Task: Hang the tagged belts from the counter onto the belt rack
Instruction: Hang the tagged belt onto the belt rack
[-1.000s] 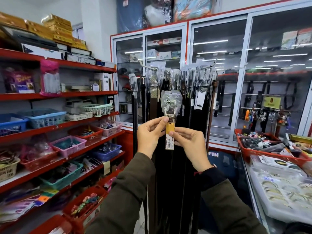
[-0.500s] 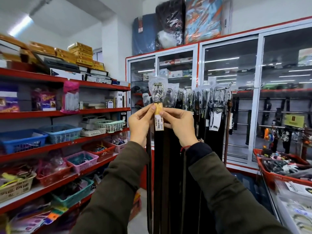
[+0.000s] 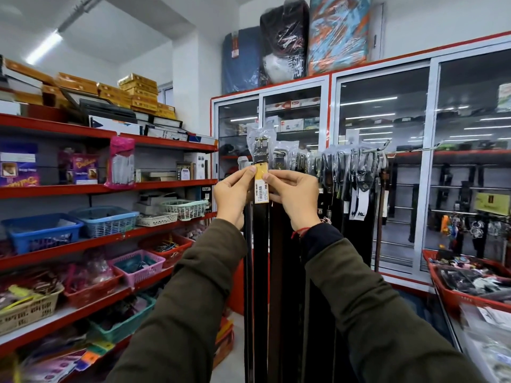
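both hands, left (image 3: 231, 192) and right (image 3: 295, 195), pinch the belt (image 3: 260, 244) below its buckle (image 3: 260, 145); i'd lift the buckle onto the rack (image 3: 373, 150) hook.

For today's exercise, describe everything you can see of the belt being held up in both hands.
The belt is a dark, leather-looking strap hanging straight down out of view. Its metal buckle, at the top, is wrapped in clear plastic. Below the buckle sits a yellow tag with a white price label. The left hand and right hand pinch it at the tag, level with the hanging belts on the rack.
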Action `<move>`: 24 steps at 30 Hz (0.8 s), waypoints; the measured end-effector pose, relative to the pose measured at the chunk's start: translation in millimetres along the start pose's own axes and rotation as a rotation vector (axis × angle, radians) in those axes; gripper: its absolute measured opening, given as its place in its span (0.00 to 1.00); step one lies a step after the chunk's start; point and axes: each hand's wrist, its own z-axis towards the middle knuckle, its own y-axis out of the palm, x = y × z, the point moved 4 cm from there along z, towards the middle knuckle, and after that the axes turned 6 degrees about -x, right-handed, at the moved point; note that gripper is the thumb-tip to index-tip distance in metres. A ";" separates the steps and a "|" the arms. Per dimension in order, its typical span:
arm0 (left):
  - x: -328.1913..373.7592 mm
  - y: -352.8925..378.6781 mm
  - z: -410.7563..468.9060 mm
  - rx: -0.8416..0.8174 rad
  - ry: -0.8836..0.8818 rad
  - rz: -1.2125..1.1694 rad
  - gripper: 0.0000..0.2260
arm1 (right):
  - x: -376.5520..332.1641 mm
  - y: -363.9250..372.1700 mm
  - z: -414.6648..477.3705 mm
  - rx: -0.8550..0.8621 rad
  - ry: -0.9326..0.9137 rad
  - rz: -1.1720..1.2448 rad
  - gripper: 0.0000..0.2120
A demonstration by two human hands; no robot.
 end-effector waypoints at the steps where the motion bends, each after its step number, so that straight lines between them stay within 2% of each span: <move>1: 0.5 0.4 1.9 0.009 -0.007 -0.008 0.12 | -1.2 0.6 1.6 0.000 0.001 0.002 0.06; 9: -21.4 0.5 5.7 -0.078 -0.133 -0.016 0.10 | 16.9 -14.2 0.5 0.020 0.094 -0.005 0.09; 13: -34.3 6.2 14.4 -0.042 -0.133 0.059 0.12 | 25.9 -25.3 12.9 0.067 0.051 -0.192 0.07; 18: -49.1 15.7 1.3 -0.007 0.107 0.487 0.17 | 33.0 -34.8 1.4 -0.006 -0.059 -0.658 0.16; 24: -90.0 19.1 -50.7 -0.011 0.312 0.766 0.23 | 45.9 -70.5 -51.2 0.000 -0.173 -0.933 0.24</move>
